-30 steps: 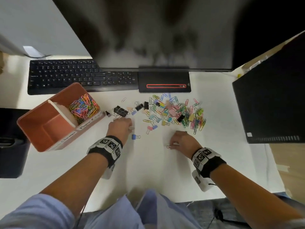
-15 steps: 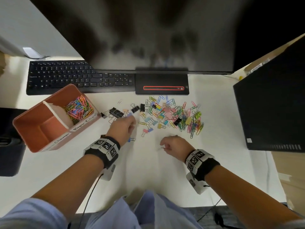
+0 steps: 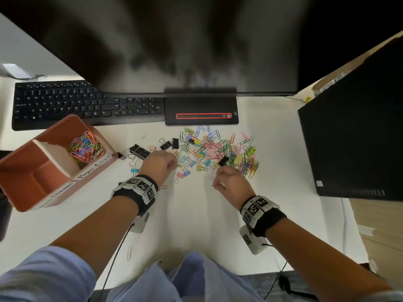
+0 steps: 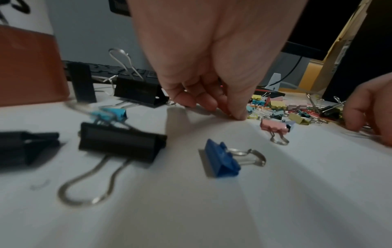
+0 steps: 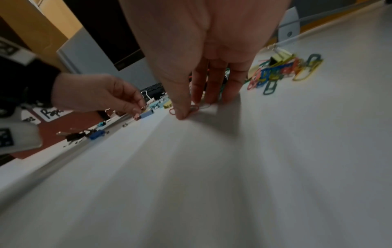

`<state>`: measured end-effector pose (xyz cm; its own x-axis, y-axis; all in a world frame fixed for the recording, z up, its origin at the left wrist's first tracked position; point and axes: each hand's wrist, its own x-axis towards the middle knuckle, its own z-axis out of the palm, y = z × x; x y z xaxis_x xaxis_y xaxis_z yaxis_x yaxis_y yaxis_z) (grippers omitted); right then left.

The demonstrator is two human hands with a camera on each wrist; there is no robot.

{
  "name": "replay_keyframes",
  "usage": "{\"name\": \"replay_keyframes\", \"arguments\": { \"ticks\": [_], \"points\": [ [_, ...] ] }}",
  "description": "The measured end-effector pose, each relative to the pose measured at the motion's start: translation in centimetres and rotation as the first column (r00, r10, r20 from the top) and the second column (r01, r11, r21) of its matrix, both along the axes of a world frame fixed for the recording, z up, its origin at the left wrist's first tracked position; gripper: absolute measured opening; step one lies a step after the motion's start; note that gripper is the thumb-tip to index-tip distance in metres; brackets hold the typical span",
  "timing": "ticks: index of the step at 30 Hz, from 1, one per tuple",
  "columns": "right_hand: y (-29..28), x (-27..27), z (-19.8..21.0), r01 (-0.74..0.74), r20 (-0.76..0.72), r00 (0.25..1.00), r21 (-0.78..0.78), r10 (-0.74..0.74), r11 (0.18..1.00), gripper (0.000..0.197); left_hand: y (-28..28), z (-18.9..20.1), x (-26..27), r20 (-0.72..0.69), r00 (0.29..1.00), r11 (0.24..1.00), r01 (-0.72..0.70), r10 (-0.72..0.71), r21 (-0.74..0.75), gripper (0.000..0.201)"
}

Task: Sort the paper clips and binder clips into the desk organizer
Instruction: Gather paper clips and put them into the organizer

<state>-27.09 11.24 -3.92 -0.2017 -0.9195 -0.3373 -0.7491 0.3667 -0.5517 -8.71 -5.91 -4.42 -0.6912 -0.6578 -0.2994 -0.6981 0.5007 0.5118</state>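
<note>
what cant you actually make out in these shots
- Left hand: head view shows its back, left wrist view is blurred; what it pinches is unclear.
- Organizer labels: cut off and angled, not fully readable.
- Right hand: fingertips cover the red paper clip.

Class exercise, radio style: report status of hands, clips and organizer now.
Left hand pinching a small clip. Right hand on red paper clip. Organizer holds paper clips only; pile remains. Nothing blocking.
</note>
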Motion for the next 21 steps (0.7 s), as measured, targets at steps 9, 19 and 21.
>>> {"name": "replay_keyframes", "arguments": {
  "ticks": [9, 19, 21],
  "points": [
    [-1.6, 0.9, -0.1, 0.032, 0.029, 0.999, 0.102, -0.036, 0.994, 0.019, -0.5, 1.9, 0.8, -0.039, 0.999, 0.999, 0.032, -0.03, 0.043, 0.008],
    [-1.2, 4.0, -0.2, -0.009, 0.008, 1.0, 0.109, 0.009, 0.994, 0.015, 1.1, 4.4, 13.4, -0.133, 0.986, 0.982, 0.116, -0.096, 0.151, 0.009],
    [-1.0, 4.8, -0.2, 0.024, 0.015, 1.0, 0.102, -0.025, 0.995, 0.016, 2.5, 3.5, 15.6, -0.062, 0.985, 0.96, 0.168, -0.158, 0.222, 0.012]
  ]
}}
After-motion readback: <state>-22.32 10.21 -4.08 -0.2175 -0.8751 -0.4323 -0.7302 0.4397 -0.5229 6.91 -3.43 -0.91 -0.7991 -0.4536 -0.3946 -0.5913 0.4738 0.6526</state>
